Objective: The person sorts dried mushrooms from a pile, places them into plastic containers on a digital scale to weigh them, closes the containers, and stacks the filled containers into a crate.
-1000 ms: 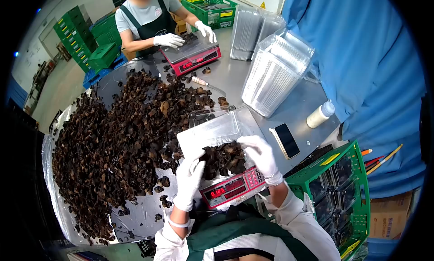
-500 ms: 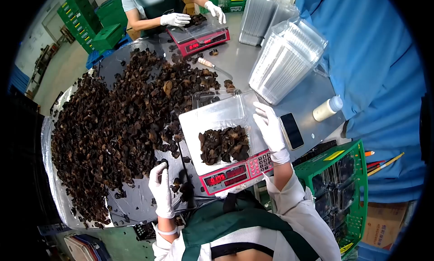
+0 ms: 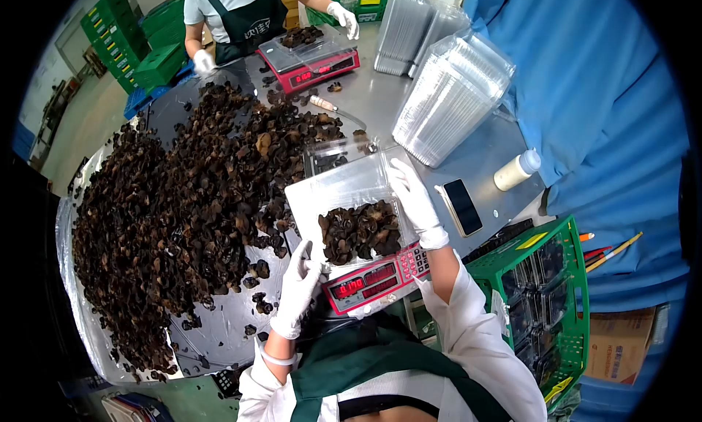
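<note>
A clear plastic box (image 3: 351,190) lies with its lid folded back on the pan of a red-and-white digital scale (image 3: 365,290). Dark wood ear mushrooms (image 3: 360,232) fill its near half. At the box's right side is my right hand (image 3: 417,202), white-gloved, its fingers stretched along the lid and box edge. My left hand (image 3: 297,284), gloved too, is at the scale's left front corner, fingertips apart beside the box; I see nothing in it. Whether it touches the box is unclear.
A large mushroom heap (image 3: 183,195) covers the table's left. Stacked clear boxes (image 3: 453,93), a phone (image 3: 462,206) and a bottle (image 3: 517,170) stand right. A green crate (image 3: 541,305) holds filled boxes. Across the table, a co-worker uses another scale (image 3: 311,71); a knife (image 3: 325,103) lies nearby.
My left hand has moved right from the mushroom heap to the scale's corner. My right hand has come in against the box. The co-worker's one hand has left the scale for the heap.
</note>
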`<control>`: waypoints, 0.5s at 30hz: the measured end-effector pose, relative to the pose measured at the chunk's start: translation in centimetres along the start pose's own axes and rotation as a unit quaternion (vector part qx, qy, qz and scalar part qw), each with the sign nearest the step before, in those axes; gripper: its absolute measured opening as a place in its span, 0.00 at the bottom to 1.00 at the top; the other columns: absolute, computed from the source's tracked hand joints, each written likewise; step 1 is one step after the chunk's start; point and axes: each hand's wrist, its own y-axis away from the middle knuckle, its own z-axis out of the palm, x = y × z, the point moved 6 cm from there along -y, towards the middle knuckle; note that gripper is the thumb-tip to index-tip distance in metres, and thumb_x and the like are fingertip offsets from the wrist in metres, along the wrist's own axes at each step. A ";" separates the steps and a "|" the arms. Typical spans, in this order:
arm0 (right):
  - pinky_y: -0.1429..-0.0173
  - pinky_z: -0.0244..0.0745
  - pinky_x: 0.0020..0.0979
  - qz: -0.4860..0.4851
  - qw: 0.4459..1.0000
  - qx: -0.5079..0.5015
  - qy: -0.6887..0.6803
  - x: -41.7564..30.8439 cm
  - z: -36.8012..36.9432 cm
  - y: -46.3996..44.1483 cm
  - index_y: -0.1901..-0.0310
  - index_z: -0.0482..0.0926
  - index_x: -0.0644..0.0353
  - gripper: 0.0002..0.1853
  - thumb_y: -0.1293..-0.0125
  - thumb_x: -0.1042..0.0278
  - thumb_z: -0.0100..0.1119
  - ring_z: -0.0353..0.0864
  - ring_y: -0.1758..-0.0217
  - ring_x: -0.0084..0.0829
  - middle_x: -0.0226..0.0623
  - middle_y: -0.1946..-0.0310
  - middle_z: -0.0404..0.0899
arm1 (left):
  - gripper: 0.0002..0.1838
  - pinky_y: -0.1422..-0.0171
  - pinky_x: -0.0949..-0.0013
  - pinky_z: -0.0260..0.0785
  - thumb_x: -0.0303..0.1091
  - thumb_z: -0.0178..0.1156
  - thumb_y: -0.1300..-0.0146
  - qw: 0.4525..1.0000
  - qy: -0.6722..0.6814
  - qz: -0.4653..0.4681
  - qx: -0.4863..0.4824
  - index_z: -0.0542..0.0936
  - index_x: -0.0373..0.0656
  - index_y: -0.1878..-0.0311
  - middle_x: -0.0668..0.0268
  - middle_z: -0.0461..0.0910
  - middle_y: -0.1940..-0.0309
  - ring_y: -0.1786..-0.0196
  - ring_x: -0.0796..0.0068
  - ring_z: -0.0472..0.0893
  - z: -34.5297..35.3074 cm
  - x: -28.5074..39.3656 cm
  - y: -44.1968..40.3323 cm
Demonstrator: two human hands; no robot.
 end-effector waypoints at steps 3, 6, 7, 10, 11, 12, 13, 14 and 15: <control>0.36 0.69 0.35 -0.036 0.995 0.064 -0.062 -1.8 -1.5 2.5 0.39 0.73 0.58 0.23 0.35 0.67 0.62 0.75 0.40 0.42 0.46 0.44 0.76 | 0.34 0.65 0.81 0.68 0.29 0.58 0.32 0.999 0.000 -0.033 0.005 0.56 0.35 0.26 0.71 0.77 0.68 0.67 0.86 0.75 0.2 0.0 0.2; 0.34 0.66 0.40 -0.253 0.955 0.057 0.145 -5.8 -2.8 6.7 0.62 0.83 0.57 0.11 0.48 0.70 0.70 0.70 0.36 0.42 0.39 0.46 0.77 | 0.31 0.60 0.79 0.70 0.26 0.58 0.33 0.992 -0.103 0.063 0.035 0.60 0.34 0.28 0.71 0.76 0.67 0.66 0.84 0.75 0.1 1.3 0.5; 0.34 0.65 0.46 -0.228 0.954 0.001 0.195 -6.0 -2.2 7.7 0.65 0.83 0.56 0.11 0.51 0.67 0.72 0.67 0.33 0.46 0.38 0.46 0.77 | 0.31 0.60 0.79 0.70 0.26 0.58 0.33 0.992 -0.101 0.063 0.035 0.60 0.34 0.28 0.71 0.76 0.67 0.66 0.84 0.75 0.1 1.6 0.5; 0.36 0.64 0.51 -0.223 0.919 -0.057 0.321 -5.2 -0.4 9.7 0.66 0.82 0.56 0.12 0.52 0.64 0.72 0.64 0.31 0.52 0.38 0.43 0.76 | 0.27 0.57 0.78 0.71 0.22 0.59 0.36 0.979 -0.154 0.115 0.072 0.68 0.35 0.33 0.69 0.76 0.64 0.65 0.82 0.75 -0.1 2.8 1.0; 0.36 0.64 0.51 -0.221 0.919 -0.056 0.322 -4.7 -0.2 9.8 0.66 0.82 0.56 0.12 0.52 0.64 0.72 0.64 0.31 0.52 0.38 0.43 0.76 | 0.27 0.57 0.78 0.71 0.22 0.59 0.36 0.979 -0.154 0.114 0.070 0.68 0.35 0.33 0.69 0.76 0.64 0.65 0.82 0.75 -0.2 2.6 1.0; 0.36 0.64 0.51 -0.224 0.916 -0.045 0.329 -4.5 -0.1 9.8 0.66 0.82 0.56 0.11 0.51 0.65 0.72 0.64 0.31 0.52 0.38 0.43 0.75 | 0.25 0.58 0.78 0.71 0.22 0.59 0.36 0.963 -0.207 0.151 0.080 0.70 0.36 0.35 0.68 0.76 0.63 0.66 0.82 0.75 -0.4 2.8 1.1; 0.36 0.64 0.51 -0.227 0.913 -0.034 0.336 -4.4 0.0 9.7 0.65 0.82 0.56 0.11 0.50 0.66 0.71 0.64 0.31 0.52 0.38 0.42 0.75 | 0.23 0.59 0.78 0.71 0.21 0.59 0.36 0.943 -0.259 0.188 0.091 0.72 0.36 0.37 0.68 0.76 0.63 0.66 0.82 0.75 -0.4 3.1 1.2; 0.35 0.64 0.48 -0.235 0.908 -0.019 0.345 -4.6 -0.1 9.7 0.66 0.81 0.58 0.08 0.47 0.69 0.68 0.66 0.32 0.51 0.39 0.45 0.77 | 0.23 0.59 0.78 0.71 0.21 0.59 0.36 0.943 -0.259 0.189 0.090 0.72 0.36 0.37 0.68 0.76 0.63 0.66 0.82 0.75 -0.5 3.2 1.4; 0.35 0.64 0.48 -0.235 0.908 -0.018 0.345 -4.7 -0.2 9.6 0.66 0.81 0.58 0.08 0.47 0.69 0.68 0.66 0.32 0.51 0.39 0.45 0.77 | 0.22 0.60 0.77 0.71 0.21 0.59 0.37 0.951 -0.247 0.161 0.090 0.73 0.36 0.39 0.67 0.76 0.62 0.67 0.81 0.75 -0.5 3.4 1.6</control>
